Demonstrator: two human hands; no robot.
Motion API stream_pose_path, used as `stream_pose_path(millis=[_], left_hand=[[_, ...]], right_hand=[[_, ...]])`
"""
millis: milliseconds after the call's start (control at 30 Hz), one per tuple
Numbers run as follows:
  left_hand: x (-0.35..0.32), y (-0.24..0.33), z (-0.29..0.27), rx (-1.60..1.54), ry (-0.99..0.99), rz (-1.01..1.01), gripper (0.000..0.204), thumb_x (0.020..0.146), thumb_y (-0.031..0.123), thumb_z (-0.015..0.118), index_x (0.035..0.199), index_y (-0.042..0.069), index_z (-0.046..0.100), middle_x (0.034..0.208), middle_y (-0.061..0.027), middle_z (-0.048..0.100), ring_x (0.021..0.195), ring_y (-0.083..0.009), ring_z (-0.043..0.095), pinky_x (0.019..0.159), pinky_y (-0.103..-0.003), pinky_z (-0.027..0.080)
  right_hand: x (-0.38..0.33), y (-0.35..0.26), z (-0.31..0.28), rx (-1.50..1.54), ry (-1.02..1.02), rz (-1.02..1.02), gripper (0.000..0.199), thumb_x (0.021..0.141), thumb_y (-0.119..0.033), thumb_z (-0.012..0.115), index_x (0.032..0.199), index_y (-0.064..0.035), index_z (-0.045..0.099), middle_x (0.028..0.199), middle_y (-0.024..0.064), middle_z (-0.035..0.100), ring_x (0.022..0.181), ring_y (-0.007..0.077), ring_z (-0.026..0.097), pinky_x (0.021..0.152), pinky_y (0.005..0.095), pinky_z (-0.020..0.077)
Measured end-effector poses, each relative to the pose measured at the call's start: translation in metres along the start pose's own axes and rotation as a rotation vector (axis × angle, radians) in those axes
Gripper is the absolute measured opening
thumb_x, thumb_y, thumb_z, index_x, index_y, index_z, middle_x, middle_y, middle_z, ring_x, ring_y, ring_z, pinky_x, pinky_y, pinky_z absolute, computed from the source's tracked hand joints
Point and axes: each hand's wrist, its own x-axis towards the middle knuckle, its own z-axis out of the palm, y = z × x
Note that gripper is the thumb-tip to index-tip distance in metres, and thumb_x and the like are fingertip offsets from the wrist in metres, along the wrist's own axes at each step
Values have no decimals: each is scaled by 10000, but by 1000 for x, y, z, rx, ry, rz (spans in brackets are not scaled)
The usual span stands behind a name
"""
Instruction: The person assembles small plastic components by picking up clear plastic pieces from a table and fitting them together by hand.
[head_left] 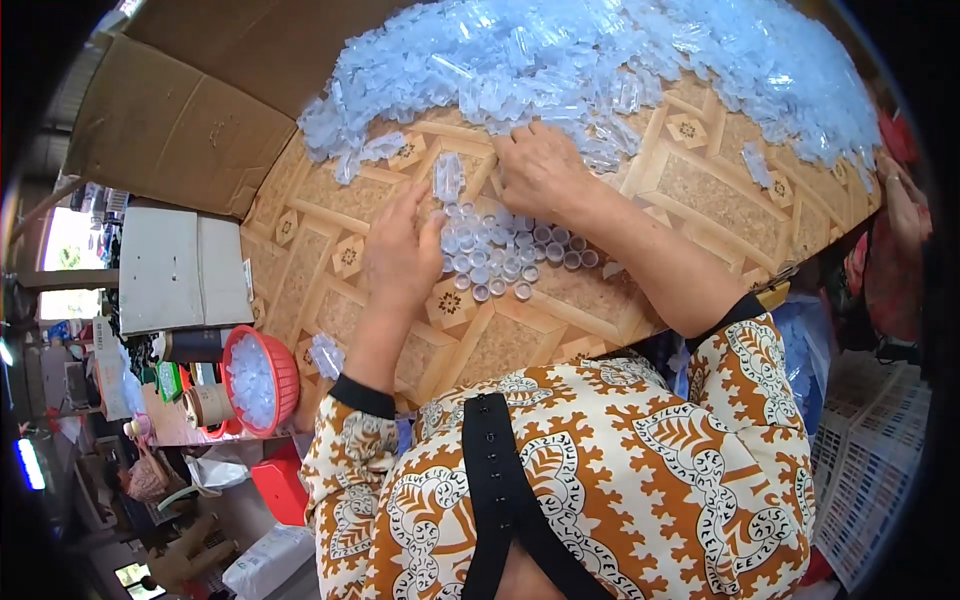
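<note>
Small round clear caps point(510, 262) lie in a loose cluster on the patterned tabletop point(590, 300). A clear plastic piece with a scalloped outline point(447, 178) rests just above them. My left hand point(402, 250) is at the cluster's left side, fingers stretched forward and thumb apart, with nothing visible in it. Beyond the caps, my right hand point(543, 172) reaches to the near edge of a big heap of clear bluish plastic pieces point(480, 70). Its fingers are curled together, and their tips hide whatever they may hold.
Cardboard walls point(170, 130) border the table at the far left. A red plastic basket point(285, 385) of clear pieces stands at the left edge, near a loose clear piece point(326, 355). At the right edge another person's hand point(900, 200) shows. White crates point(865, 470) stand lower right.
</note>
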Motion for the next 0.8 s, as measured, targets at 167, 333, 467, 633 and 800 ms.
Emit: stream_pose_path(millis=[167,333,467,633,800], left_hand=[[30,-3,24,47,-110,-154,496,820,234,753,1271,79,616,1140,-184,679,1041,-330,653,874,-404,506],[46,-5,33,123,-232,-116,503,810,254,758,1266,85,628,1055,-177,700,954,-321,669,815,-410,516],[47,-2,37,121,-167,-83,380,854,225,709,1201,78,664,1003,-151,707,946,-325,657,830,-436,507],[45,1,26,-228,60,-20,226,949,63,576,1153,67,672,932,-118,707,852,-259,667,743,-355,524],[45,22,6,-939,-79,-284,214,1026,83,497,1183,37,633,925,-52,667,788,-116,666,636,-251,539]], right_hand=[[1,23,1,335,123,-78,502,775,-56,691,1261,-10,578,1155,228,623,1099,386,588,934,474,487],[4,32,-3,658,155,-135,591,782,-17,673,1354,-11,523,1194,214,625,1140,342,588,976,422,480],[8,38,-12,952,-71,36,635,806,-16,680,1411,-96,505,1357,138,564,1224,260,554,1024,399,482],[16,53,-5,1503,-28,-99,625,817,-48,696,1400,28,483,1371,155,555,1282,238,514,1059,376,452],[14,51,-5,1692,-87,-118,587,828,-59,704,1375,28,509,1350,155,570,1261,230,531,1059,364,449]])
